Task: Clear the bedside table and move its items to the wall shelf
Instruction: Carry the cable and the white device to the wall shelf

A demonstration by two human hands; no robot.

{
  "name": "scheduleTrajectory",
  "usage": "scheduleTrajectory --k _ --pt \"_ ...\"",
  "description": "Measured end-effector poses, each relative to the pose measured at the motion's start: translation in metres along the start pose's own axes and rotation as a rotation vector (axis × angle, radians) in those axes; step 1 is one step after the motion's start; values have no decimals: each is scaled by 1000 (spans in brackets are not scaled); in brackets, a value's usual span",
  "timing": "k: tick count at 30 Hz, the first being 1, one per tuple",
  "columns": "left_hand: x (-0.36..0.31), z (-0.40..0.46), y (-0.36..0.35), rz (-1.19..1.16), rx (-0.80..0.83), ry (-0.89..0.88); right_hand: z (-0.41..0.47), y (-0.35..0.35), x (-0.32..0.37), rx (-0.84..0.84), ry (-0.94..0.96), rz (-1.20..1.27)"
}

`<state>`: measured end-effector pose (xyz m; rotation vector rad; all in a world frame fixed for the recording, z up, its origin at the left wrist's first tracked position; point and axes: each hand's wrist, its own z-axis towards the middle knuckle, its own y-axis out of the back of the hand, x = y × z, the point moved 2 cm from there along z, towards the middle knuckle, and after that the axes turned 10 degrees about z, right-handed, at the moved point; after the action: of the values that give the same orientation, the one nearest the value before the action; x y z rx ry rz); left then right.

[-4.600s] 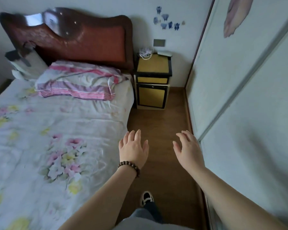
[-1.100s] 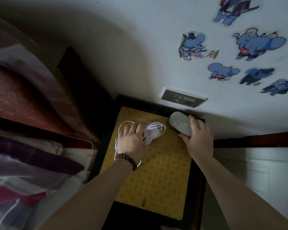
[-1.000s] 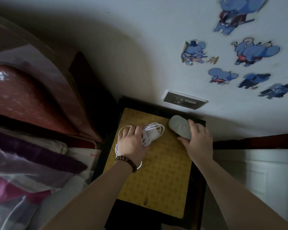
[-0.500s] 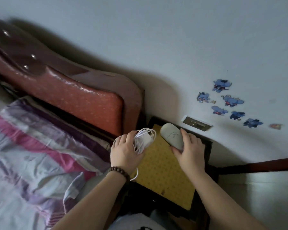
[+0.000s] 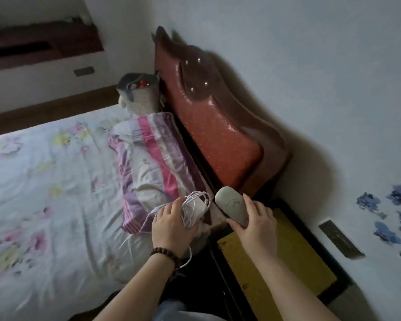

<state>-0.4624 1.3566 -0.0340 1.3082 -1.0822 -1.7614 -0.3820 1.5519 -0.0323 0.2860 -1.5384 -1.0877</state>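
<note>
Beside one bed (image 5: 44, 193), two hands hold one cable (image 5: 192, 206), one case (image 5: 233, 205).

— What do we see around us?
— A dim room with pale walls (image 5: 287, 54), a padded red headboard (image 5: 218, 135) and a bed (image 5: 44, 181) in floral sheets.
— And beyond?
— We see a striped pillow (image 5: 153, 167), blue stickers (image 5: 389, 218) and a wall socket (image 5: 340, 239).
</note>
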Motion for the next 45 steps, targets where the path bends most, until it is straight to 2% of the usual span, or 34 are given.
scheduleTrajectory --k 11,18,25,31,37,45 --pt "141 -102 90 184 -219 521 -36 -107 142 401 420 88" --pt "234 -189 152 220 -389 801 -97 -186 255 616 651 138" --pt "341 -318 220 231 -572 1107 -223 -281 373 804 857 145" --pt "429 -434 274 276 -625 1336 -365 -349 473 950 1035 169" --pt "499 -531 323 320 -706 1507 -478 -398 548 1064 1196 183" --pt "605 -591 363 358 -773 1644 -566 -481 642 1129 1324 172"
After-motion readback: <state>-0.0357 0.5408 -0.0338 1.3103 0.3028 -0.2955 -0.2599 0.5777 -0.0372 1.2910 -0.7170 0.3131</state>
